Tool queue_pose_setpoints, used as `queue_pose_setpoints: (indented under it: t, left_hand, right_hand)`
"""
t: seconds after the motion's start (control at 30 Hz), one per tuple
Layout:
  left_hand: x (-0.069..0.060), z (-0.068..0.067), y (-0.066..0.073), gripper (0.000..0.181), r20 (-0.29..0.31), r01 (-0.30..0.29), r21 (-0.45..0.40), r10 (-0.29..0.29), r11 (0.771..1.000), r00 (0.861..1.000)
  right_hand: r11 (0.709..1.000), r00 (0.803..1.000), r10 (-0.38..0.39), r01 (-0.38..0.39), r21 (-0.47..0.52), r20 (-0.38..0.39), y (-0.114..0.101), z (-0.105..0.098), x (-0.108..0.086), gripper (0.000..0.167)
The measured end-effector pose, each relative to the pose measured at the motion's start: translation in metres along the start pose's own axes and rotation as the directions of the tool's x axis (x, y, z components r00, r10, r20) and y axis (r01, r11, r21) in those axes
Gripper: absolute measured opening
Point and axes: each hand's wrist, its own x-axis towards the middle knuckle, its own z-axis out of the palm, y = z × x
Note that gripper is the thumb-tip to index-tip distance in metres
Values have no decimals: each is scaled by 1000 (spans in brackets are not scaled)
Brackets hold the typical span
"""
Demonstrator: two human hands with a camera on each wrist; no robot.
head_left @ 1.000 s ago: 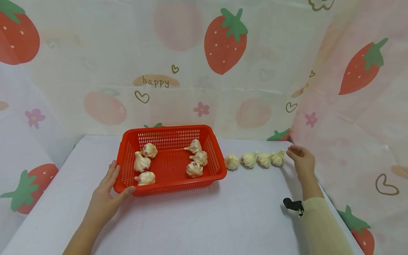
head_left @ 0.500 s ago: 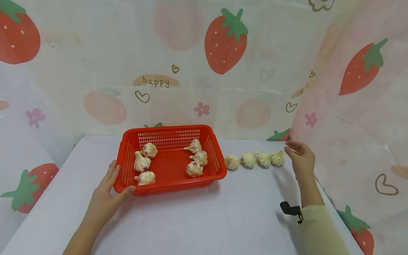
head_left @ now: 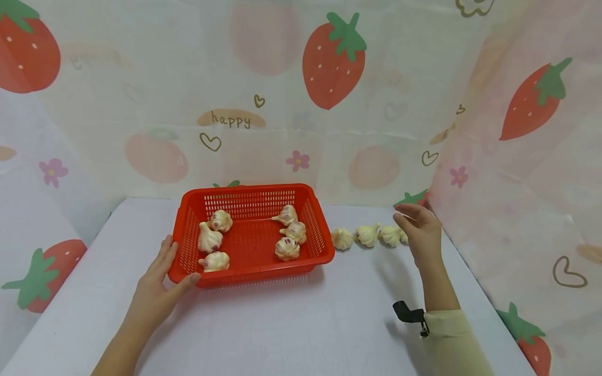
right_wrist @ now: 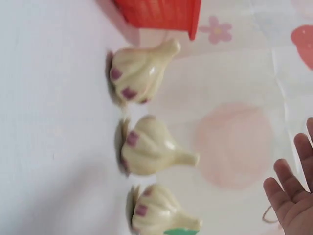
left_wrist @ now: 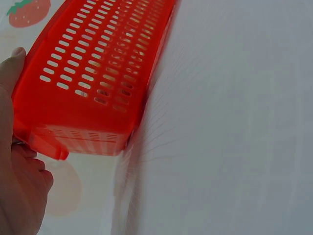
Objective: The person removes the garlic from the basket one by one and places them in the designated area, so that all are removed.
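Note:
My left hand (head_left: 152,300) grips the left front corner of a red basket (head_left: 263,274), thumb at the front edge and fingers along the side. In the left wrist view, the hand (left_wrist: 22,191) holds the perforated basket (left_wrist: 58,110) by its rim. Inside are garlic bulbs (head_left: 215,262), three left and three right (head_left: 287,249). My right hand (head_left: 423,235) hovers, empty, over the right end of a row of garlic bulbs (head_left: 367,235); the rightmost is partly hidden. In the right wrist view its fingers are spread (right_wrist: 288,183), away from three garlic bulbs (right_wrist: 151,147).
A white cloth (head_left: 301,324) covers the table. Behind it hangs a fruit-patterned curtain (head_left: 282,151), with another patterned sheet (head_left: 517,209) along the right side. A black device (head_left: 408,313) sits at my right wrist.
My right hand has moved left from beside the row to above its right end, now covering part of the rightmost bulb. My left hand, the basket and the bulbs have stayed in place.

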Motion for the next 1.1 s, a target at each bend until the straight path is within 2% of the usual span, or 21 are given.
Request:
queue_pose_setpoints:
  t: [0.1,0.43,0.63,0.83,1.1]
  left_hand:
    - [0,0,0,96,-3,-5,-5,5,1000,1000]
    - [0,0,0,96,-1,-10,-6,9,1000,1000]
    - [1,1,0,96,4,1,-1,-1,1000,1000]
    - [2,2,-3,96,8,0,1,0,1000,1000]
    - [1,2,-5,95,-1,-15,-4,15,1000,1000]
  right_hand:
    - [1000,999,-22,23,-17,50,-9,12,-6,37]
    - [995,976,-99,93,43,192,-28,54,-15,32]
    - [987,948,-154,161,-3,277,-41,90,-23,25]
    - [977,928,-195,212,-17,316,-56,124,-31,21]
    - [975,883,-191,221,-21,430,-69,165,-40,23]
